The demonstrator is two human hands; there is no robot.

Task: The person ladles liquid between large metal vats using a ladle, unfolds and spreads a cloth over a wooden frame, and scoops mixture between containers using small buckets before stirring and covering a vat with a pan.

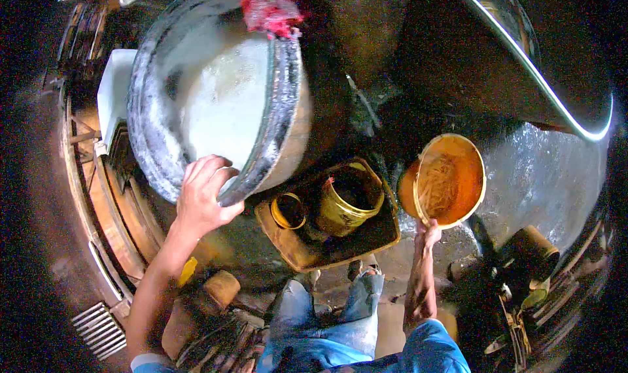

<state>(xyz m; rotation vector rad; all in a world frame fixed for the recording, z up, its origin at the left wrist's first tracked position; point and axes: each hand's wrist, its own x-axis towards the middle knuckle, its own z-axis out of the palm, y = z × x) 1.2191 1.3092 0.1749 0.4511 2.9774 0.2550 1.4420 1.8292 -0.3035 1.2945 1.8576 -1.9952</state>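
Observation:
My left hand (204, 195) is closed over the near rim of a large drum (286, 92), fingers curled to the inside. Pale, whitish stuff fills part of the drum; whether it is liquid or powder I cannot tell. Out to the right, my right hand (428, 232) grips the near rim of an orange-brown bucket (458, 190), whose mouth is tilted up toward me. Some brownish marks show on its inner wall. A red and pink bundle of cloth or net (271, 13) hangs over the drum's far rim.
Before my feet lies a worn tray (327, 256) holding a yellow bucket (340, 217) and a small yellow ring-rimmed pot (280, 211). At upper right stands a big vessel with a shiny rim (523, 59). A white slatted grate (99, 331) lies at lower left.

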